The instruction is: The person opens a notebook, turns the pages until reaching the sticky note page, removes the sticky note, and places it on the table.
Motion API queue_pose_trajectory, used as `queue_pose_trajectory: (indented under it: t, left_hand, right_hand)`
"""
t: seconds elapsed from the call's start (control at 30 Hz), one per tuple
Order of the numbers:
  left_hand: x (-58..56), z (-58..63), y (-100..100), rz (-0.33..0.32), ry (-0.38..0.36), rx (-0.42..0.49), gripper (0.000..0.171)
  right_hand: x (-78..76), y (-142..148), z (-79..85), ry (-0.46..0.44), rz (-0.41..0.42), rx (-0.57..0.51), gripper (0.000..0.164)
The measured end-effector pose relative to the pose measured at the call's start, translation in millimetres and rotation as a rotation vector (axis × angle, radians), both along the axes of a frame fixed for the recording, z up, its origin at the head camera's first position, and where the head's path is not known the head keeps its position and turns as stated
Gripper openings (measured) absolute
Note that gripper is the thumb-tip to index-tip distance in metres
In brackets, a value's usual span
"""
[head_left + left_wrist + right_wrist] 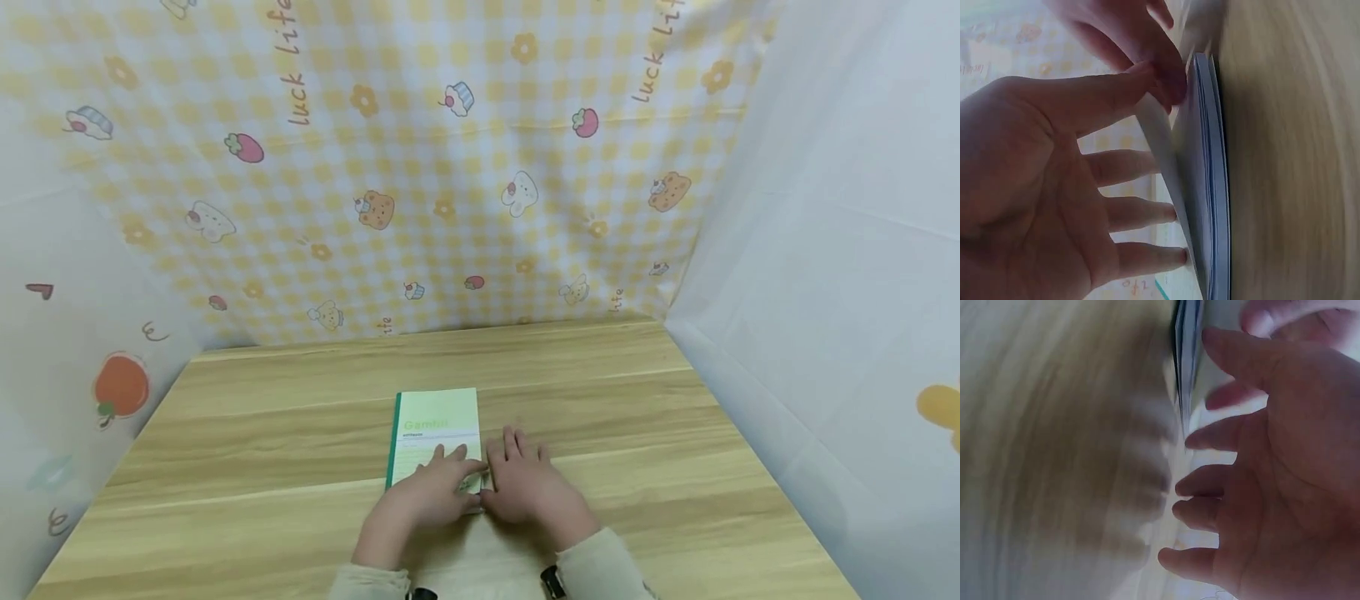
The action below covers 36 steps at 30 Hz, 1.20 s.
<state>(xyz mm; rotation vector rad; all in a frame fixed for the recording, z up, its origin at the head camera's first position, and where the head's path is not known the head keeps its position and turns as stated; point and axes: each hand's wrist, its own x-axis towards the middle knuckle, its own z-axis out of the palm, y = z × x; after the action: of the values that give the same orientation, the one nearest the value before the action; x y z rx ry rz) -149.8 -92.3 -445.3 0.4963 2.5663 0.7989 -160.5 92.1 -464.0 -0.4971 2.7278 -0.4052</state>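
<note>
A pale green notebook with a dark green spine lies on the table, its spine toward the left. Over the lower part of its cover is my left hand, with fingers spread and fairly straight. In the left wrist view those fingertips touch the front cover, whose corner stands lifted from the pages, and the left thumb is near that corner. Just beyond the notebook's right edge is my right hand, palm down, fingers extended. Its thumb is close to the page edges. The thumbs' exact contact is unclear.
The wood-grain table extends around the notebook. Behind it hangs a yellow checked cloth with cartoon prints. White sheets with printed fruit and flowers enclose both sides.
</note>
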Motion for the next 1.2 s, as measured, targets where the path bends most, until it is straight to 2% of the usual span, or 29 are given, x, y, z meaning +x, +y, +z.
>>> queue_pose_trajectory:
  t: [0.1, 0.23, 0.3, 0.37, 0.43, 0.53, 0.63, 0.73, 0.83, 0.9, 1.07, 1.2]
  left_hand:
    - [1.2, 0.9, 1, -0.046, 0.030, 0.057, 0.043]
    - [0.1, 9.8, -7, -0.056, 0.100, 0.218, 0.039]
    - [0.2, 17.7, -16, -0.011, 0.137, 0.283, 0.039]
    - [3.1, 28.0, -27, 0.073, 0.171, 0.291, 0.039]
    - [8.3, 37.4, -38, 0.143, 0.216, 0.226, 0.041]
    - [19.5, 46.0, -54, 0.191, 0.335, -0.010, 0.051]
    - [30.5, 45.3, -64, 0.189, 0.462, -0.243, 0.065]
    - [37.4, 39.7, -69, 0.201, 0.548, -0.394, 0.060]
    - [37.9, 32.1, -68, 0.207, 0.517, -0.498, 0.053]
    - [35.8, 25.8, -63, 0.202, 0.427, -0.510, 0.054]
    - [30.4, 5.1, -41, 0.238, 0.181, -0.435, 0.053]
    - [26.6, -5.4, -25, 0.251, 0.079, -0.339, 0.053]
  right_hand:
    - [1.4, 4, -9.1, 0.016, -0.012, 0.041, 0.089]
    - [0.4, 14, -21.0, 0.040, -0.029, 0.084, 0.090]
    - [-0.2, 19, -22.8, 0.053, -0.024, 0.087, 0.086]
    - [-0.6, 24, -24.0, 0.056, -0.014, 0.080, 0.082]
    - [-0.2, 27, -22.7, 0.053, -0.001, 0.079, 0.078]
    - [0.8, 32, -27.5, 0.059, 0.006, 0.096, 0.076]
    - [2.0, 37, -35.9, 0.080, 0.012, 0.103, 0.078]
    - [3.7, 39, -37.0, 0.099, 0.007, 0.091, 0.080]
    - [5.9, 42, -29.8, 0.078, -0.011, 0.075, 0.080]
    - [8.0, 42, -22.5, 0.065, -0.013, 0.068, 0.076]
    - [12.1, 42, -5.3, 0.065, 0.017, 0.069, 0.064]
    - [12.7, 41, -0.7, 0.067, 0.026, 0.086, 0.061]
